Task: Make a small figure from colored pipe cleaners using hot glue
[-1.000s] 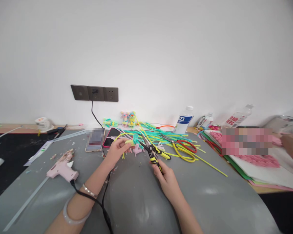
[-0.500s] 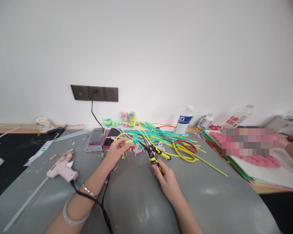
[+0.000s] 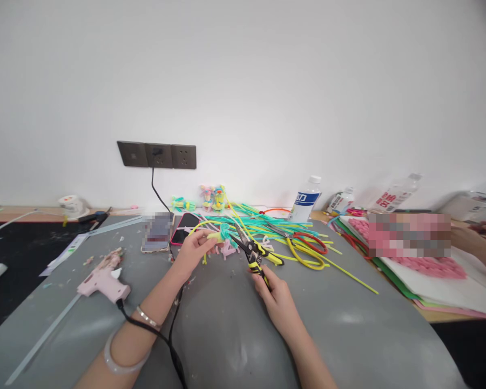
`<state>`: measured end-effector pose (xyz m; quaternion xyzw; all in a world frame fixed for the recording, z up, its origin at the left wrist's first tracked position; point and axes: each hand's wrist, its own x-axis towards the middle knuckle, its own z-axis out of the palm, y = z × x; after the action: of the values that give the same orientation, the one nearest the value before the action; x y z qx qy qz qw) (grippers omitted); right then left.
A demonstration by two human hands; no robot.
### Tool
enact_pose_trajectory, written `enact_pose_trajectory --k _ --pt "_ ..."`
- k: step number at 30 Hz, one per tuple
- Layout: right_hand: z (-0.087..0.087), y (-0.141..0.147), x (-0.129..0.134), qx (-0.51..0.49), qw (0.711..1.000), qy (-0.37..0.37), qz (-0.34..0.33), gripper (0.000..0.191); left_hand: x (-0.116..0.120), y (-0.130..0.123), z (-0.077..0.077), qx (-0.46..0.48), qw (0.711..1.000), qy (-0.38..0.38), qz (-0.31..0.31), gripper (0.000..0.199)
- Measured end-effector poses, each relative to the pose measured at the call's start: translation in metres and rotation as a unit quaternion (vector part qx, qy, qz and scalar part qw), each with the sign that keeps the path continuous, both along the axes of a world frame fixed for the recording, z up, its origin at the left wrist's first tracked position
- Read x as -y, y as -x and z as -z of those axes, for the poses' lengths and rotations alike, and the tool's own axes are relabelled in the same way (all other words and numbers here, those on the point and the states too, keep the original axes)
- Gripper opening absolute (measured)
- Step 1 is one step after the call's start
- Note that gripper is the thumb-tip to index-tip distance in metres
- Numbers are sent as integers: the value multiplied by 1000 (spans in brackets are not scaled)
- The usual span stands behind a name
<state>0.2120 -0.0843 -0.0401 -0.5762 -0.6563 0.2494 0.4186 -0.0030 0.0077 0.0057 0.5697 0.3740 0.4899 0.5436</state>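
Note:
Between its fingertips, my left hand (image 3: 197, 249) pinches a small yellow and teal pipe-cleaner piece (image 3: 224, 233). My right hand (image 3: 272, 290) is wrapped round the handles of black and yellow pliers (image 3: 254, 258), whose parted jaws point up and left, close to the teal part. Whether the jaws touch it I cannot tell. Behind lies a spread of teal and yellow pipe cleaners (image 3: 263, 222), with yellow-handled scissors (image 3: 308, 256) and a red-handled pair (image 3: 314, 242) on its right. A pink glue gun (image 3: 105, 281) rests to the left of my left forearm.
Two phones (image 3: 157, 232) lie left of the pipe cleaners, near small finished figures (image 3: 213, 198). A white bottle (image 3: 305, 200) stands by the wall. At the right are papers (image 3: 413, 286), pink braided material (image 3: 437, 267) and another person's arm (image 3: 480, 251). A black cable crosses my left forearm.
The other person's arm at the far right has moved left, toward the pink material. My hands, the pliers and the pipe-cleaner piece look nearly unchanged.

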Motion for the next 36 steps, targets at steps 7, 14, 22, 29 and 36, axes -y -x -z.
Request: enact_pose_trajectory --k 7,14,22,29,36 --pt "-2 0 2 6 1000 3 -3 46 -2 1 3 -3 1000 -3 -2 32" --pt "-3 0 1 -3 1000 6 -4 47 -1 1 2 -10 1000 -6 -9 32" --pt "-2 0 1 4 1000 11 0 47 -2 0 2 -2 1000 -3 -4 32" --pt "-4 1 1 12 1000 -5 5 46 -2 0 3 -4 1000 -3 -1 35" --pt "-4 0 1 6 1000 0 3 47 -2 0 2 0 1000 1 -3 34"
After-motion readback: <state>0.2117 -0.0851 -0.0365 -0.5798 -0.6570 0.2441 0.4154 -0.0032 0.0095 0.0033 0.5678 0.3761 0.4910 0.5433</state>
